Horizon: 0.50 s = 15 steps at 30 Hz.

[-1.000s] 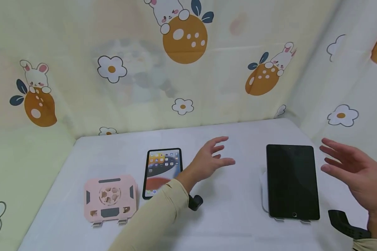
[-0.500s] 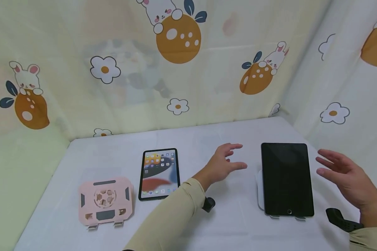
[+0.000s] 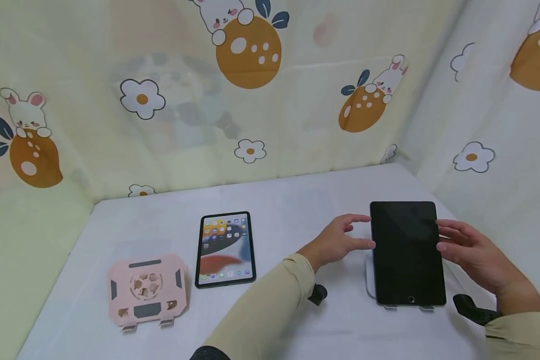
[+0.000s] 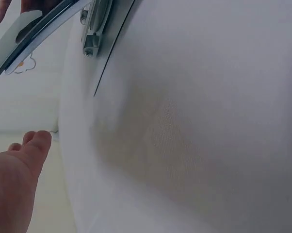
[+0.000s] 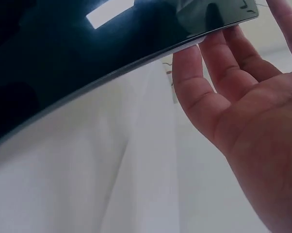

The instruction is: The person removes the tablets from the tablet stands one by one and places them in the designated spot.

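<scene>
Black tablet (image 3: 407, 260) with a dark, glossy screen: it throws back a pale patch of light in my right wrist view, and a round button ringed in silver sits at its lower edge. I have it in front of me, between my two hands, raised and leaning on a white stand (image 3: 371, 277). A strip of that stand peeks out along the tablet's left side, and two small lips show beneath its bottom edge.

The fingers of my left hand (image 3: 335, 243) are stretched out and parted from the thumb at the black tablet's left edge; my left wrist view shows a gap there. On my right hand (image 3: 474, 256) the fingers are loosely bent and not closed, right at the opposite edge. Some tips are hidden by the tablet, so I cannot tell whether they touch.

Well to the left of the black tablet lies a lit tablet (image 3: 225, 250), rows of small icons over a blue and red picture. Farther left of the black tablet is a pink stand (image 3: 123, 280), with grey pads, a round cut-out and two lips on its near side.

All of this is on a white counter (image 3: 360, 340). Behind the black tablet hangs a pale curtain (image 3: 306, 125) printed with rabbits, orange-brown fruit and white flowers, and whiter cloth (image 3: 513, 210) hangs to its right. My sleeves (image 3: 265, 310) are beige.
</scene>
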### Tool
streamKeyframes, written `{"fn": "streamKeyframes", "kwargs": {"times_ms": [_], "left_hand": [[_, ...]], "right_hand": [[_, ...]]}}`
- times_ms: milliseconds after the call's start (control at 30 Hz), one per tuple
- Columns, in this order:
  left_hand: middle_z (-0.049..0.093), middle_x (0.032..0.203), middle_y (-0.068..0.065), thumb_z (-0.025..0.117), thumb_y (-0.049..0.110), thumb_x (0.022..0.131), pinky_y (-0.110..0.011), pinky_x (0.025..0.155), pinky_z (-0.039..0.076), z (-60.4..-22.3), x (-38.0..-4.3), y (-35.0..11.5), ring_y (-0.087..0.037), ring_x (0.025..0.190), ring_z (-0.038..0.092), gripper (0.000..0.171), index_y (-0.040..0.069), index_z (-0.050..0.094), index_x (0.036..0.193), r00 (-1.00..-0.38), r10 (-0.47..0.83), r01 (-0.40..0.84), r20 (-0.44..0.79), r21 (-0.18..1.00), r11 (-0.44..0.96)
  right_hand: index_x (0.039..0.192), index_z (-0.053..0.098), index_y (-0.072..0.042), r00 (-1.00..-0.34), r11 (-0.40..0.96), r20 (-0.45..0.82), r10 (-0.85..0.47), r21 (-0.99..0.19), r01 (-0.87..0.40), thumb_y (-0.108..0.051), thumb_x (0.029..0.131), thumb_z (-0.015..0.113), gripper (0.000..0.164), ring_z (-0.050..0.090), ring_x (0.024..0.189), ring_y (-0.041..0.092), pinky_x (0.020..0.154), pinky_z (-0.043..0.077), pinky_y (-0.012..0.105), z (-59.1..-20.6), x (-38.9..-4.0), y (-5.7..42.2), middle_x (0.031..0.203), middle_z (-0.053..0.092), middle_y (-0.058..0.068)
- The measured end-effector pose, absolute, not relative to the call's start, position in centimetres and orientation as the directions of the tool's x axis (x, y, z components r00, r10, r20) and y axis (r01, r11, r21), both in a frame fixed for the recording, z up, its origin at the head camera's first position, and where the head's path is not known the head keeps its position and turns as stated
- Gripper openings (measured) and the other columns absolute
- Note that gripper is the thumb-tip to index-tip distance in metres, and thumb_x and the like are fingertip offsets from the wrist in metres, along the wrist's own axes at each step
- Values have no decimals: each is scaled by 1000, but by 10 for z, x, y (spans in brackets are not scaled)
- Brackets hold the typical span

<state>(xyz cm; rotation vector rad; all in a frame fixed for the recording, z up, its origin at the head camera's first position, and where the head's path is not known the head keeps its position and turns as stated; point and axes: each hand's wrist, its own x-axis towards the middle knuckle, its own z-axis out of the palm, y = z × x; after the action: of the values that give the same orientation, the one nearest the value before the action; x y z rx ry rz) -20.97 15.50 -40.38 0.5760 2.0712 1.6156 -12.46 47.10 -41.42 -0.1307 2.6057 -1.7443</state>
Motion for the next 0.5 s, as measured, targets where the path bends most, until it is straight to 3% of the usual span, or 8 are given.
{"fn": "streamKeyframes", "kwargs": {"times_ms": [333, 500], "left_hand": [[49, 140, 18, 81, 30, 86, -38, 95, 50, -403, -207, 166, -10, 126, 50, 49, 40, 62, 130, -808, 577, 42, -116, 966, 254], [56, 131, 18, 79, 26, 88, -32, 93, 50, -402, -205, 166, -12, 122, 54, 51, 32, 61, 135, -782, 617, 43, -82, 982, 185]], "right_hand": [[152, 41, -23, -992, 204, 11, -126, -978, -36, -6, 106, 45, 49, 39, 118, 0, 82, 42, 13, -425, -132, 465, 147, 27, -9], [150, 43, -23, -991, 141, 38, -126, -988, -55, -5, 106, 43, 48, 37, 120, 0, 80, 40, 18, -428, -132, 465, 140, 35, -14]]}}
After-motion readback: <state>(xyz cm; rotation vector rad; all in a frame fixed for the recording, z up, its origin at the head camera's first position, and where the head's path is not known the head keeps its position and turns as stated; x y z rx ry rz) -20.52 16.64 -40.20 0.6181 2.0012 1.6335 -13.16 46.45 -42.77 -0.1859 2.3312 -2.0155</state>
